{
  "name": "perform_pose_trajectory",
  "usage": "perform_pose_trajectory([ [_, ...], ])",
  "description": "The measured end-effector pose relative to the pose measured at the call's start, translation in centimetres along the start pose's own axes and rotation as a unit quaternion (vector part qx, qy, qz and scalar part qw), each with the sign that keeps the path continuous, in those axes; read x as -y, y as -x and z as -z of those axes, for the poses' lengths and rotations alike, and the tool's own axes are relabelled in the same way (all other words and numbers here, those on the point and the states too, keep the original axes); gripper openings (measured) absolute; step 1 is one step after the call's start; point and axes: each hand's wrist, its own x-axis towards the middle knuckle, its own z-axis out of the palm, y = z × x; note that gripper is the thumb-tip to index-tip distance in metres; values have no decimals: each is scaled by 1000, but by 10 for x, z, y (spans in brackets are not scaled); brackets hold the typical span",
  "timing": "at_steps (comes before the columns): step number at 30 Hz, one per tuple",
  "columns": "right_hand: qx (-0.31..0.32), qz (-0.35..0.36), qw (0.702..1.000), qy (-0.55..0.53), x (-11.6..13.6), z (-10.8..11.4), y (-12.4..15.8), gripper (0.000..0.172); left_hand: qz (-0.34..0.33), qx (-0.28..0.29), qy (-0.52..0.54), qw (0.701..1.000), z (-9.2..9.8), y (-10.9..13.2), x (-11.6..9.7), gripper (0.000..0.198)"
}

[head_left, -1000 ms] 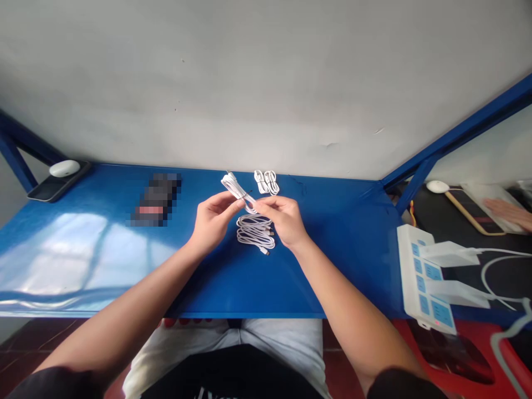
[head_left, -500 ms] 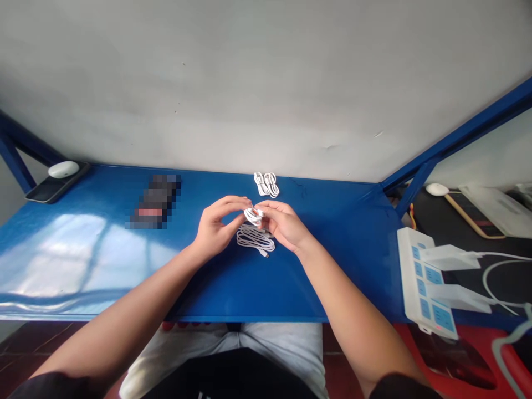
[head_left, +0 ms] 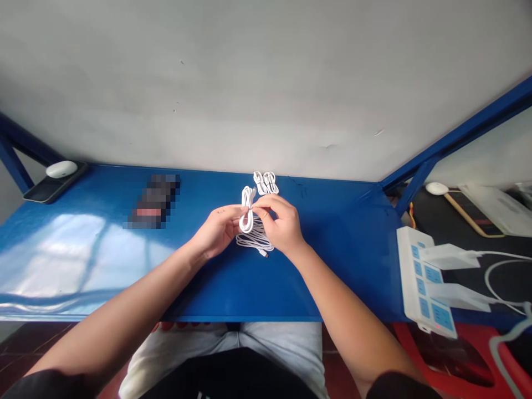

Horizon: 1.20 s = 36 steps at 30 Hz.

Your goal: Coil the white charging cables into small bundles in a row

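Both my hands are raised above the blue table, pinching a doubled white USB cable (head_left: 247,209) between them. Its loop hangs upright. My left hand (head_left: 216,230) holds it from the left with fingertips at the cable's top, and my right hand (head_left: 278,223) pinches it from the right. Right under them lies a loose coil of white cable (head_left: 254,241) with a small connector at its near end. Just behind my hands sit a pair of small bundled white cables (head_left: 266,183). Part of the loose coil is hidden by my hands.
A pixelated object (head_left: 153,202) lies on the blue table (head_left: 332,249) left of my hands. A phone (head_left: 45,194) with a white round device sits at the far left corner. On the right are a white power strip (head_left: 421,282) with plugged adapters and a dark neighbouring bench.
The cable between my hands has gone from a small bunch to an upright hanging loop. The other person's hand at the right, seen earlier, has left the view.
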Motion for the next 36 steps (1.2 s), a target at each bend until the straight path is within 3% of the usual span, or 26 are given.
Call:
perform_pose_trajectory([
  [3, -5, 83, 996, 34, 0, 3, 0, 19, 88, 1, 86, 992, 0, 1, -3, 4],
  [5, -16, 86, 995, 38, 0, 5, 1, 16, 86, 22, 75, 993, -1, 3, -3, 8],
  [7, -18, 41, 999, 23, 1, 6, 1, 10, 19, 39, 18, 999, -1, 4, -1, 14],
  [10, -3, -108, 992, -62, -1, 3, 0, 10, -150, 13, -101, 984, 0, 4, 4, 18],
  [12, 18, -225, 963, -146, -3, 1, -1, 17, -249, -9, -197, 948, 3, 4, 6, 16],
  [14, 43, -315, 920, -229, -6, 1, -3, 24, -328, -10, -304, 895, 7, 3, 6, 13],
  [17, 66, -379, 867, -317, -8, 3, -5, 29, -410, 13, -420, 810, 12, 3, 5, 13],
  [19, 74, -390, 857, -328, -8, 5, -6, 30, -429, 17, -445, 786, 13, 3, 4, 15],
  [21, 77, -374, 874, -300, -8, 6, -6, 29, -408, -4, -442, 799, 13, 4, 5, 13],
  [24, 58, -293, 936, -188, -5, 5, -4, 19, -313, -36, -369, 874, 10, 3, 7, 17],
  [27, 42, -142, 988, -36, -2, 5, -2, 14, -203, -25, -221, 953, 6, 2, 6, 22],
  [29, 39, -32, 998, 36, 0, 6, -2, 18, -128, -6, -126, 984, 3, 1, 3, 20],
  [32, 36, 82, 992, 84, 0, 8, -1, 20, -6, 33, -16, 999, 2, 1, -4, 15],
  [36, 25, 126, 987, 92, 1, 11, 0, 21, 70, 40, 51, 995, 2, 2, -7, 8],
])
